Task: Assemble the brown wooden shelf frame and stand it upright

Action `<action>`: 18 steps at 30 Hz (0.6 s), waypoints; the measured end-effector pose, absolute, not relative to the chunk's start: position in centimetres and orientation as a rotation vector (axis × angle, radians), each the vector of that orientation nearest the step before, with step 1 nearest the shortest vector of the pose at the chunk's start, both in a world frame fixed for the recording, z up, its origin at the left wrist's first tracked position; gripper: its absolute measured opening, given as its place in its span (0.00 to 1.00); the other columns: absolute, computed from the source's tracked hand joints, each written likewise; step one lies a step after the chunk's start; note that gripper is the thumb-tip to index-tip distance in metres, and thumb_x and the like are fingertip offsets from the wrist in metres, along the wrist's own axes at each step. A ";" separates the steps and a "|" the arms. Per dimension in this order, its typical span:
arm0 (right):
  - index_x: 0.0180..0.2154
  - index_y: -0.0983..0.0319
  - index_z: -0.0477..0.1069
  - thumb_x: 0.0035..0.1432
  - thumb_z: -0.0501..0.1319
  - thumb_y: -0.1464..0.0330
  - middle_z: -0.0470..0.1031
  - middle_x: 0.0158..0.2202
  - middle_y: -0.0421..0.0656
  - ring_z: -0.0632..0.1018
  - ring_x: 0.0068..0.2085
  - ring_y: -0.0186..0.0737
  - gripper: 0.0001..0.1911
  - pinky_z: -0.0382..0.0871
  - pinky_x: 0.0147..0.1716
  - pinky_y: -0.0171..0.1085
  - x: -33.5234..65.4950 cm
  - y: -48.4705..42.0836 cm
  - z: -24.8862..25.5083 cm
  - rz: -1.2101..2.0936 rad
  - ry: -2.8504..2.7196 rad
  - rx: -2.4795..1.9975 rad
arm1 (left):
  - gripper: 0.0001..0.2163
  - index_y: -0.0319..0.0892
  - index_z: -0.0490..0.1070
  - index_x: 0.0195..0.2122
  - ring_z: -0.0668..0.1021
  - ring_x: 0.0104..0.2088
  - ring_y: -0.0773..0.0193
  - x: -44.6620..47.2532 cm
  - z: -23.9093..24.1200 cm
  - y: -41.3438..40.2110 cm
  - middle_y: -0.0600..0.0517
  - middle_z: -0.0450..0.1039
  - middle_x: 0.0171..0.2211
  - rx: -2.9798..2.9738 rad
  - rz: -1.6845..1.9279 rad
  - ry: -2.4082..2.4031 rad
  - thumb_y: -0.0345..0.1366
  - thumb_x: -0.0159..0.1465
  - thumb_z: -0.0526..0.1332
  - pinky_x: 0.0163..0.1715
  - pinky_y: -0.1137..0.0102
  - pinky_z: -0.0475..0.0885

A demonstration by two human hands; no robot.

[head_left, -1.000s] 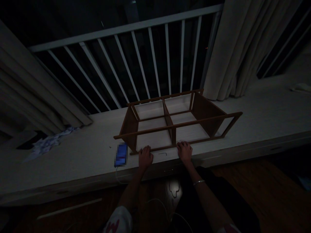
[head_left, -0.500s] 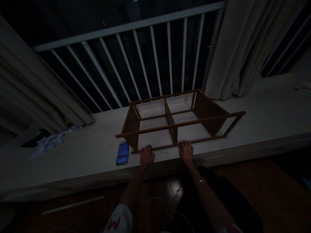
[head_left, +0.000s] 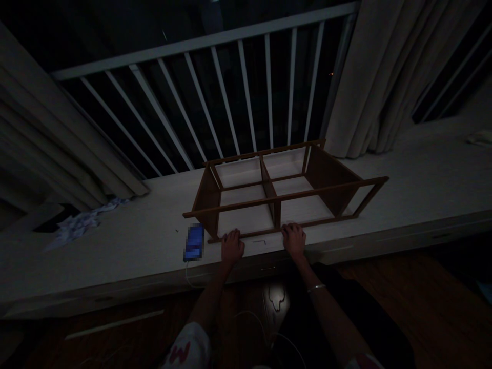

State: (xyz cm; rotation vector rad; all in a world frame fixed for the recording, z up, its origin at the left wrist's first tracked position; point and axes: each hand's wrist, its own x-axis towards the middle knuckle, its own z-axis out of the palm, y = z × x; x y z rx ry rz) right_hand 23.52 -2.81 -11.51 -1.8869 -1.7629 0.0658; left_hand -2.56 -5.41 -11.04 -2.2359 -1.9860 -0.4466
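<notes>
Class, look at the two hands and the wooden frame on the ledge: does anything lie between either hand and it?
Nothing visible does. The left hand and right hand both rest at the near rail of the wooden frame. A thin metal piece lies on the ledge between the hands; a phone lies left of them.

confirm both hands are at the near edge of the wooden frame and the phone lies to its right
No: the head view shows the phone to the left of the wooden frame, beside the left hand. Both hands, right hand included, are at its near edge.
</notes>
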 end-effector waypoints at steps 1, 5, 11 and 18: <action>0.46 0.56 0.68 0.61 0.50 0.65 0.66 0.49 0.46 0.58 0.52 0.46 0.14 0.51 0.46 0.41 23.5 -2.8 -11.5 0.068 -1.758 -1.889 | 0.20 0.41 0.58 0.55 0.62 0.57 0.57 -2.5 -11.0 -5.4 0.45 0.59 0.58 -2.237 -0.449 -1.986 0.35 0.61 0.48 0.59 0.57 0.48; 0.46 0.55 0.68 0.61 0.51 0.65 0.66 0.48 0.46 0.59 0.53 0.46 0.13 0.51 0.46 0.41 23.5 -2.8 -11.6 0.057 -1.755 -1.876 | 0.20 0.41 0.58 0.55 0.62 0.57 0.57 -2.5 -11.0 -5.4 0.45 0.59 0.57 -2.238 -0.455 -1.994 0.35 0.60 0.48 0.59 0.56 0.48; 0.46 0.56 0.68 0.61 0.50 0.65 0.67 0.49 0.46 0.58 0.54 0.46 0.14 0.52 0.47 0.42 23.5 -2.8 -11.9 0.046 -1.756 -1.860 | 0.20 0.41 0.58 0.55 0.62 0.57 0.57 -2.5 -11.2 -5.4 0.44 0.60 0.57 -2.231 -0.500 -1.996 0.35 0.60 0.48 0.59 0.56 0.48; 0.50 0.57 0.64 0.61 0.48 0.67 0.65 0.52 0.47 0.56 0.57 0.47 0.17 0.49 0.52 0.45 23.5 -2.7 -12.8 0.008 -1.763 -1.812 | 0.21 0.41 0.56 0.56 0.61 0.59 0.59 -2.8 -11.5 -5.5 0.45 0.60 0.58 -2.263 -0.598 -1.966 0.33 0.60 0.48 0.60 0.56 0.47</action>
